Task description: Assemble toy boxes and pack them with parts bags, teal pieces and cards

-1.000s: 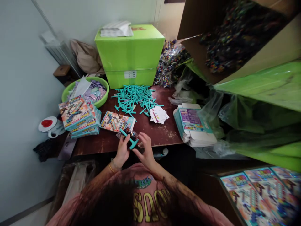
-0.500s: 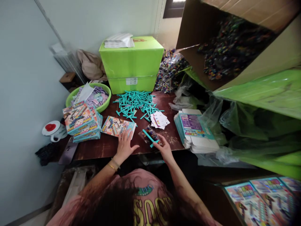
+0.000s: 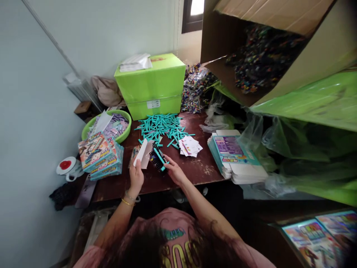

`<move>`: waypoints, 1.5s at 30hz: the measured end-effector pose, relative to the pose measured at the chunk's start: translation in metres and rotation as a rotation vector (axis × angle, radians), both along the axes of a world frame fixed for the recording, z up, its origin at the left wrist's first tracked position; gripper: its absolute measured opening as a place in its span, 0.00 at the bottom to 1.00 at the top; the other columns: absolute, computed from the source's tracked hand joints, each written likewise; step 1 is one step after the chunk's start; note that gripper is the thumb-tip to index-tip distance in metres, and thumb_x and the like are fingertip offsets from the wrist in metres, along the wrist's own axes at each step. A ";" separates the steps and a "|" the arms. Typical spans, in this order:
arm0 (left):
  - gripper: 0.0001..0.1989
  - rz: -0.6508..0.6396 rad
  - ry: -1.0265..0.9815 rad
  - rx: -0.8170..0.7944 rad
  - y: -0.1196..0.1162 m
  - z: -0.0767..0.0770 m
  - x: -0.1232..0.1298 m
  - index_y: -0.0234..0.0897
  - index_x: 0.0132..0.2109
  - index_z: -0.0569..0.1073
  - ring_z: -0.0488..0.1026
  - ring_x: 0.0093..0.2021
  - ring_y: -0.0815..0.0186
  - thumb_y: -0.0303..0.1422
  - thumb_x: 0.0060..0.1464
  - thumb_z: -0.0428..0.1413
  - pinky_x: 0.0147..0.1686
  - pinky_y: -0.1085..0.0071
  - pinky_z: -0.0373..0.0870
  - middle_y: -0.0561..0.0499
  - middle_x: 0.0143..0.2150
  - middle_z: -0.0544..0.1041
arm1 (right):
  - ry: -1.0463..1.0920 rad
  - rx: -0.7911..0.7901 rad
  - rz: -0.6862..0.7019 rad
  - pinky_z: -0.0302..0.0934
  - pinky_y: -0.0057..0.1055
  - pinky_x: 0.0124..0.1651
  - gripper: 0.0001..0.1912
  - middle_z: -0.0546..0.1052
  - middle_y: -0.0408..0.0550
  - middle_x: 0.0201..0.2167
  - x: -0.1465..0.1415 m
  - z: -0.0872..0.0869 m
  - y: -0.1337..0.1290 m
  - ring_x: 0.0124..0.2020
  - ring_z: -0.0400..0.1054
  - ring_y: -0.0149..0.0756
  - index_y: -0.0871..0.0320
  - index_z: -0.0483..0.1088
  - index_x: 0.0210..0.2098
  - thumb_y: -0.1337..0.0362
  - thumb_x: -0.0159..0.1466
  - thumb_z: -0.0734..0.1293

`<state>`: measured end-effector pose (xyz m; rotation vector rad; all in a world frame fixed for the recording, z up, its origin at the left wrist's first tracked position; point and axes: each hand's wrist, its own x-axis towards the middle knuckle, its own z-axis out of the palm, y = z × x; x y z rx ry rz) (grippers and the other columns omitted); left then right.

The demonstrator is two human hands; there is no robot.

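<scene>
My left hand (image 3: 136, 177) is closed on a small printed cardboard box (image 3: 143, 153), tilted up with its white end flap turned toward the right. Just beside that flap, my right hand (image 3: 176, 172) pinches a clear bag of dark beads (image 3: 155, 159) together with a teal T-shaped stick (image 3: 159, 154) lying along it. Behind both hands spreads a heap of teal sticks (image 3: 160, 126). To the right of the bag lies a small fanned stack of white printed cards (image 3: 190, 146).
Packed boxes (image 3: 96, 150) are stacked at left before a green basin (image 3: 129, 128) of small packets. Flattened cartons (image 3: 234, 149) lie at right. A large green box (image 3: 150, 87) stands behind the heap, and an open carton (image 3: 220, 70) of bead bags leans in at upper right.
The box, lying flat under my left hand before, is now lifted and tilted in it. My right hand has carried the bead bag and stick left, up to the box.
</scene>
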<state>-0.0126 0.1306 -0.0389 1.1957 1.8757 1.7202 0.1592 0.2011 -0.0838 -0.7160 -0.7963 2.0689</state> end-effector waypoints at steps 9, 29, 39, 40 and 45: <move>0.23 -0.230 0.477 0.010 0.006 -0.022 0.019 0.40 0.64 0.70 0.66 0.65 0.55 0.41 0.70 0.42 0.68 0.50 0.55 0.41 0.62 0.73 | -0.570 0.429 0.169 0.66 0.37 0.52 0.33 0.81 0.47 0.49 0.060 0.040 0.026 0.44 0.74 0.41 0.58 0.74 0.59 0.64 0.53 0.72; 0.21 -0.369 0.508 0.006 -0.009 -0.019 0.010 0.40 0.61 0.73 0.70 0.60 0.57 0.37 0.70 0.43 0.63 0.51 0.62 0.42 0.58 0.76 | -0.596 0.419 0.233 0.65 0.33 0.49 0.20 0.79 0.47 0.43 0.045 0.047 0.064 0.41 0.72 0.36 0.59 0.74 0.48 0.64 0.55 0.69; 0.27 -0.026 0.085 -0.101 -0.001 0.005 -0.002 0.32 0.47 0.79 0.76 0.51 0.51 0.53 0.63 0.50 0.57 0.54 0.70 0.40 0.42 0.81 | -0.731 0.736 -0.093 0.45 0.46 0.72 0.33 0.61 0.56 0.67 -0.020 0.068 0.048 0.70 0.51 0.48 0.55 0.63 0.65 0.53 0.64 0.69; 0.27 0.045 -0.009 -0.118 -0.003 0.010 -0.007 0.32 0.44 0.79 0.77 0.48 0.51 0.53 0.61 0.52 0.54 0.55 0.72 0.42 0.38 0.81 | -0.667 0.747 -0.115 0.43 0.46 0.73 0.33 0.60 0.55 0.68 -0.021 0.070 0.047 0.71 0.50 0.47 0.53 0.61 0.66 0.50 0.65 0.68; 0.21 0.122 -0.506 0.056 0.011 0.036 -0.018 0.32 0.46 0.79 0.80 0.45 0.57 0.46 0.58 0.58 0.49 0.63 0.75 0.44 0.43 0.83 | -0.340 0.641 -0.033 0.48 0.41 0.72 0.37 0.69 0.49 0.64 -0.031 0.071 0.035 0.68 0.58 0.43 0.53 0.63 0.66 0.37 0.67 0.58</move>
